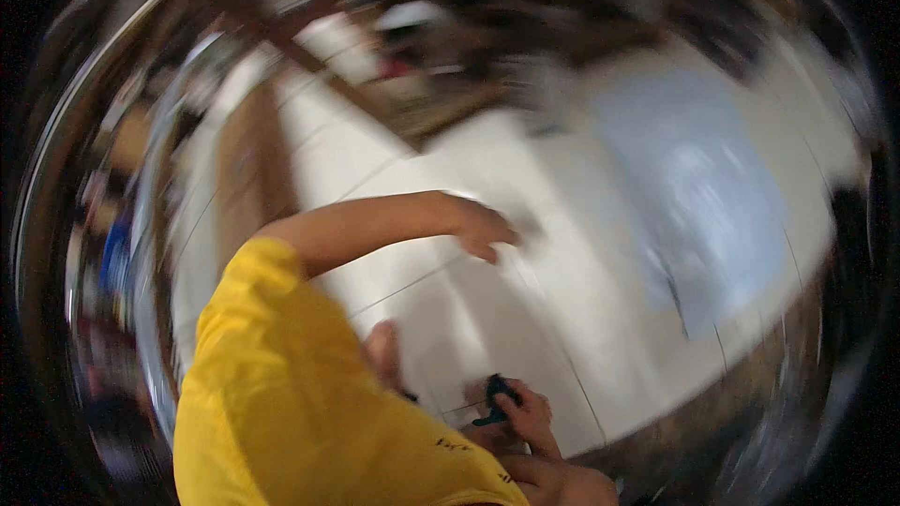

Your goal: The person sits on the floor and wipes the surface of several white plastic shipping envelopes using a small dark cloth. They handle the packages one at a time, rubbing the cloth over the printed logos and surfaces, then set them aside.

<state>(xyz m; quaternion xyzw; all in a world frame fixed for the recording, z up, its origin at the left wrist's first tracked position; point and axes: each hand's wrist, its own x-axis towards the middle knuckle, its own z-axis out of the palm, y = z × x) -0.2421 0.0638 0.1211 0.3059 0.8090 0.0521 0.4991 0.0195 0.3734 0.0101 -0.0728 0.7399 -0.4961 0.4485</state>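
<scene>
A small dark blurred object point(494, 398) is gripped in the closed fingers of the right hand point(523, 417); the left hand point(481, 228), fingers curled and empty, is stretched over the white tiled floor point(581, 253).

White tiled floor point(525, 319) open around centre, wide passage toward 3 o'clock. Pale blue sheet point(694, 187) lies flat at 2 o'clock, low. Dark wooden frame point(309, 56) and blurred clutter point(525, 0) block 11 to 1 o'clock. Yellow sleeve point(281, 384) fills 7 o'clock. Brown board point(248, 178) bounds 10 o'clock.

A home, by its white tiled floor point(525, 225) and wooden furniture point(246, 169).
</scene>
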